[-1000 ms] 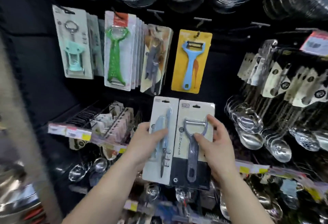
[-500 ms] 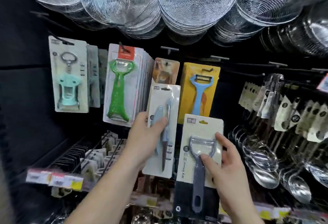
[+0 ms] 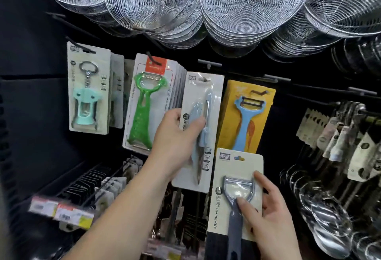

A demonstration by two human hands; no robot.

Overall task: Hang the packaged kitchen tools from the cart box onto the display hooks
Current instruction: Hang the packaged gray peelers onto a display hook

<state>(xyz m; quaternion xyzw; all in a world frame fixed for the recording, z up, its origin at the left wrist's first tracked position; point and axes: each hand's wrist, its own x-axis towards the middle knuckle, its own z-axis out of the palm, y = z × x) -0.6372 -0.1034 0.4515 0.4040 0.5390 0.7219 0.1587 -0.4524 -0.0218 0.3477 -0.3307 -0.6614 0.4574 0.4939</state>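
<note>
Our left hand [image 3: 175,142] grips the blue paring-knife pack [image 3: 201,129] up at a display hook [image 3: 208,64] — our right hand [image 3: 266,216] pinches the grey peeler pack [image 3: 233,193], lower right.

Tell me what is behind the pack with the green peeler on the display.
Behind the green peeler pack hangs a stack of more cards on the same hook; only their right edges show. Their fronts and contents are covered, so what they hold cannot be told.

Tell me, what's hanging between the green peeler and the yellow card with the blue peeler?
In the head view, the white card with the pale blue peeler sits between the green peeler and the yellow card. The left hand holds it up.
</note>
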